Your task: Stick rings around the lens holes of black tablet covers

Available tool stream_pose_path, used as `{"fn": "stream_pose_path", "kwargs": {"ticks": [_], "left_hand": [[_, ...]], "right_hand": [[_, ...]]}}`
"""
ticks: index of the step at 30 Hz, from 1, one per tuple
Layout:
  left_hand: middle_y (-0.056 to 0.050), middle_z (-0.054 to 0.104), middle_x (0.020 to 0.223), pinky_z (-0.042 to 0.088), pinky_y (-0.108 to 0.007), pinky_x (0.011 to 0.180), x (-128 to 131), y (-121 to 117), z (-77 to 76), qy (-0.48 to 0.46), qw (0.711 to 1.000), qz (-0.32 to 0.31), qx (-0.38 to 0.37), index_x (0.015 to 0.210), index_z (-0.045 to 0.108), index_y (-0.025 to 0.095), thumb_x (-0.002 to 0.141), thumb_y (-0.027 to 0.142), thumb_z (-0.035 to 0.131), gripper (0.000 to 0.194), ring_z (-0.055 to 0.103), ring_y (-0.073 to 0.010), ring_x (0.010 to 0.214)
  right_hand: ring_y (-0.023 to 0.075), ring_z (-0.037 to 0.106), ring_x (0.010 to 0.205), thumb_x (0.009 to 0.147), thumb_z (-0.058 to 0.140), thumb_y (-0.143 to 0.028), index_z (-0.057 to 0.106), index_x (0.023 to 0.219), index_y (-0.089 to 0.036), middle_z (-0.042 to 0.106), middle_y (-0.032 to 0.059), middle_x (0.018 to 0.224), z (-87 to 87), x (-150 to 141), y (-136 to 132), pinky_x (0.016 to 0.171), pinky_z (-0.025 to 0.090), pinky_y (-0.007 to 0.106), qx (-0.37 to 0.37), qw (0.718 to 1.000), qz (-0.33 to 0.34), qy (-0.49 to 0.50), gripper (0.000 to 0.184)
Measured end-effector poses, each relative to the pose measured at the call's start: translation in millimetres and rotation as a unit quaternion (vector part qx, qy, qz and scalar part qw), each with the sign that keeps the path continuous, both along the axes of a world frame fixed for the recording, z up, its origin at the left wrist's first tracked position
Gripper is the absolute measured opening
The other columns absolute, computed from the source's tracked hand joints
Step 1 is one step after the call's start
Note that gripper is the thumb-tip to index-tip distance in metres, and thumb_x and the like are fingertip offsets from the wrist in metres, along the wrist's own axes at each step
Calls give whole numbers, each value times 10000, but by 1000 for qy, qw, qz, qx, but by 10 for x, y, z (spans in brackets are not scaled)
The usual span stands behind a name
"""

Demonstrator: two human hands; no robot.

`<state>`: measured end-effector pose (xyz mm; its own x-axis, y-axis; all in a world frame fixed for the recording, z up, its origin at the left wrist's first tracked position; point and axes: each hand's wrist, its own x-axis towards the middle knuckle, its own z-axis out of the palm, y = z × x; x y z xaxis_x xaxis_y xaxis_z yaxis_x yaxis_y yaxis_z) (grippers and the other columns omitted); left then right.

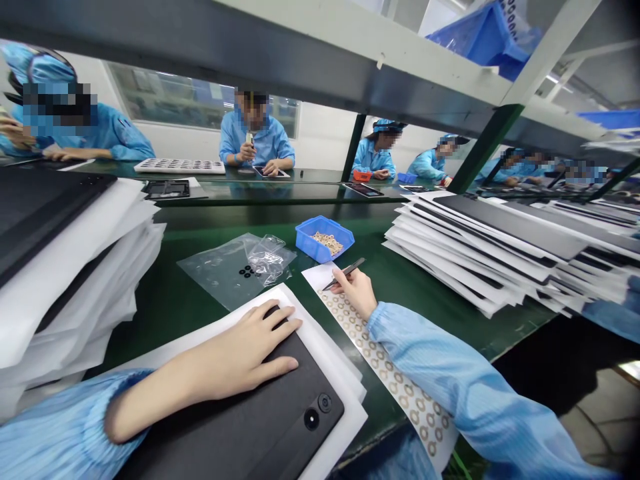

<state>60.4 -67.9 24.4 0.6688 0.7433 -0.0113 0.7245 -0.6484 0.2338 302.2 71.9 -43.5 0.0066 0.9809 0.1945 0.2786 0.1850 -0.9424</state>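
Observation:
My left hand (pixel 255 347) lies flat with fingers spread on a black tablet back cover (pixel 235 433), which has two round camera openings near its right corner. White foam sheets (pixel 345 373) lie beneath the cover. Dark tweezers (pixel 350 272) are pinched in my right hand (pixel 354 292). Their tip points down at the top end of a white sheet (pixel 367 340) carrying rows of ring-shaped stickers. Just beyond it stands a blue bin (pixel 313 245) with small tan rings (pixel 327 241) inside. Left of the bin, a clear plastic bag (pixel 220 267) lies with several black rings (pixel 247 271) at it.
Stacks of black covers and white sheets rise at left (pixel 75 267) and right (pixel 470 253). A metal shelf (pixel 300 60) crosses overhead, with a green post (pixel 483 150) at right. Co-workers in blue sit across the bench, one (pixel 257 137) directly opposite.

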Motion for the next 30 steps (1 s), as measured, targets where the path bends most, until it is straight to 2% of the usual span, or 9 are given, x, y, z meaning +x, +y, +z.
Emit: {"fn": "stream_pose_path", "kwargs": {"ticks": [5,9,12,14,16,19,22,26,30], "left_hand": [[-103,405,1441,325,-508,1057,1,2,-20,-7,1000,-2,18,1375,421,193,948,533,335,553,306,-341,1337],[-101,421,1428,315,-492,1067,-7,17,-54,-11,999,-13,36,1377,418,193,949,532,338,552,324,-324,1322],[-114,407,1436,304,-509,1069,-6,45,-78,0,999,-12,41,1389,400,167,951,529,335,572,308,-332,1325],[-114,416,1429,296,-523,1071,-3,59,-95,1,998,-12,59,1379,413,162,950,528,337,569,298,-343,1327],[-117,452,1397,291,-515,1079,6,41,-103,-13,996,-20,89,1340,457,151,949,513,356,542,302,-340,1324],[-108,489,1353,321,-412,1091,37,-100,-72,-57,992,-40,107,1283,495,146,968,396,381,418,370,-261,1296],[-70,510,1320,381,-329,1053,86,-346,-9,-82,992,-71,69,1245,508,192,968,297,394,317,421,-196,1260],[-71,541,1262,373,-436,1053,138,-563,34,-62,988,-125,67,1260,498,241,953,237,411,319,402,-245,1273],[-87,561,1219,374,-475,1044,165,-550,39,-44,987,-140,64,1258,509,238,961,214,377,325,428,-255,1241]], "right_hand": [[172,680,570,808,641,-417,596,701,-150,681,57,606,27,-23,40,582,572,265,-39,998,30,33,291],[136,656,522,839,624,-395,583,617,-116,656,76,551,245,-26,-11,547,565,219,-103,991,63,65,359],[116,624,449,834,636,-385,584,572,-95,635,82,499,514,10,-286,479,541,186,-153,981,95,74,394],[125,626,441,799,670,-402,601,625,-94,649,76,515,666,27,-601,455,538,193,-174,973,130,81,360],[140,616,404,755,691,-455,576,677,-126,648,44,512,736,19,-970,387,519,210,-191,957,191,108,357],[137,604,364,783,642,-495,510,714,-163,622,-1,465,650,-35,-1464,351,502,201,-214,937,223,164,364],[122,599,364,845,587,-465,455,767,-189,611,-43,475,430,-102,-1731,360,504,196,-161,949,156,223,315],[90,549,328,892,532,-437,434,786,-205,572,-76,478,204,-178,-1797,317,459,166,-103,955,80,267,273],[67,505,305,903,517,-422,432,785,-209,539,-85,487,132,-214,-1798,269,399,131,-83,954,57,281,258]]}}
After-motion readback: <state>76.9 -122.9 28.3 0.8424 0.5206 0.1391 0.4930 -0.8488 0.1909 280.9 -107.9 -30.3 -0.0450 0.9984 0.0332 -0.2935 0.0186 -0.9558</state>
